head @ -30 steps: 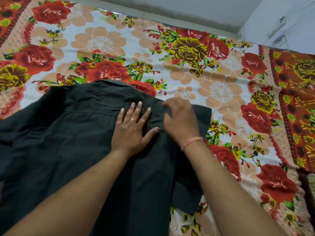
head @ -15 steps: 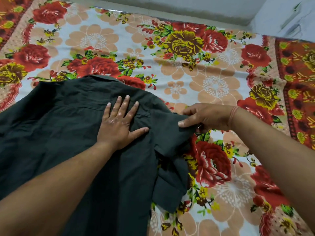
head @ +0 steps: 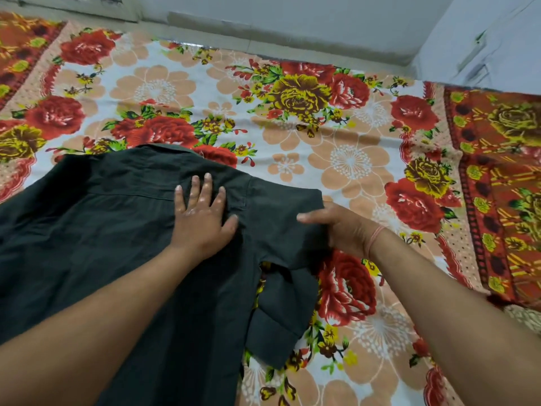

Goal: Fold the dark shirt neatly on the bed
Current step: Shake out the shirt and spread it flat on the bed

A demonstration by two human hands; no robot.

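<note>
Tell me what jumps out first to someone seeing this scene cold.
The loud floral bedsheet, red and yellow roses on white, fills most of the view. On it at lower left lies the dark shirt, collar at the far edge. The left hand presses flat near its shoulder, while the right hand has a grip on the sleeve beside it.

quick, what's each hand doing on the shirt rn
Left hand: open, flat, palm down on the dark shirt.
Right hand: closed on the sleeve edge, pinching it.
</note>
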